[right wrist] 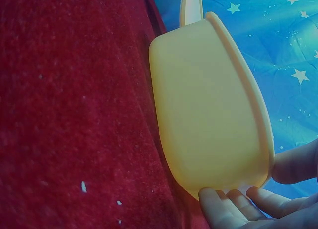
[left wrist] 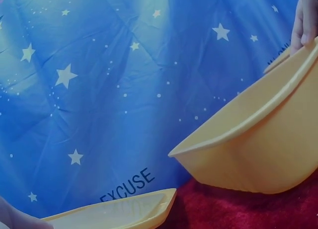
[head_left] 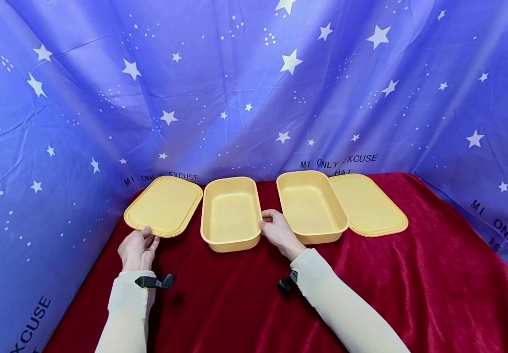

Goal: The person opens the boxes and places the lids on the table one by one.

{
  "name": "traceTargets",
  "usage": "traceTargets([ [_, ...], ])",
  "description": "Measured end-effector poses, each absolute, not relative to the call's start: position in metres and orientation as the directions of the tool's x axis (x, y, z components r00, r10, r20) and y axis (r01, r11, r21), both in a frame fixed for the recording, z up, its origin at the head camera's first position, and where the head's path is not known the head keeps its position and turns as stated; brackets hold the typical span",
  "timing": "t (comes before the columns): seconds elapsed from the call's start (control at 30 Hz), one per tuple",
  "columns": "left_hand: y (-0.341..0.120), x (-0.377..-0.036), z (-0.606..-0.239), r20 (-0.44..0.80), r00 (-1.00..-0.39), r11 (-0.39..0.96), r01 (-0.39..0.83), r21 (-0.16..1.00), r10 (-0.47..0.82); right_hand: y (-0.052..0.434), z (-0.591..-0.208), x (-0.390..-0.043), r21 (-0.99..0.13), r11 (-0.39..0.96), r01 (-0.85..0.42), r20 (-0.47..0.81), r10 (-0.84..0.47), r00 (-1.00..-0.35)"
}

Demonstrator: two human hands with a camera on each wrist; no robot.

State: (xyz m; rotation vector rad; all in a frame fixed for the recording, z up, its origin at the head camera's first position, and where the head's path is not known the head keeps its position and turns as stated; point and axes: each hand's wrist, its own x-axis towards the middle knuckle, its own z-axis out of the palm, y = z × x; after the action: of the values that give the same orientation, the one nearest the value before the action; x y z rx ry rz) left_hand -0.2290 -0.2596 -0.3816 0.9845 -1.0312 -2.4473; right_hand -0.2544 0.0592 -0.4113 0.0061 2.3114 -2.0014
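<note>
The left yellow container (head_left: 230, 214) stands open on the red velvet cloth (head_left: 368, 284). To its left, a yellow lid (head_left: 163, 205) is pinched at its near rim by the left hand (head_left: 136, 249). The right hand (head_left: 278, 231) grips the container's right rim, fingers curled around the wall. Right of that hand stand a second container (head_left: 310, 206) and a second lid (head_left: 368, 205).

backdrop: blue star-print cloth (head_left: 236, 88) | table: red velvet cloth (head_left: 390, 284)
</note>
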Motion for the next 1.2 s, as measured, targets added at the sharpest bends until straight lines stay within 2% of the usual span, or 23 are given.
traceTargets([
  [0.5, -0.2608, -0.2286, -0.3824, -0.541, -0.708, -0.751, -0.024, 0.66, -0.453, 0.0594, -0.4099, -0.2537, -0.987, 0.145, 0.07, -0.077, -0.048, -0.996],
  [0.97, -0.2612, -0.2266, -0.3813, -0.567, -0.726, -0.789, -0.055, 0.611, -0.388, 0.0591, -0.4096, -0.2534, -0.988, 0.14, 0.062, -0.069, -0.051, -0.996],
  [1.2, -0.259, -0.2257, -0.3821, -0.566, -0.73, -0.782, -0.07, 0.619, -0.383, 0.0588, -0.4105, -0.2539, -0.988, 0.135, 0.071, -0.078, -0.049, -0.996],
])
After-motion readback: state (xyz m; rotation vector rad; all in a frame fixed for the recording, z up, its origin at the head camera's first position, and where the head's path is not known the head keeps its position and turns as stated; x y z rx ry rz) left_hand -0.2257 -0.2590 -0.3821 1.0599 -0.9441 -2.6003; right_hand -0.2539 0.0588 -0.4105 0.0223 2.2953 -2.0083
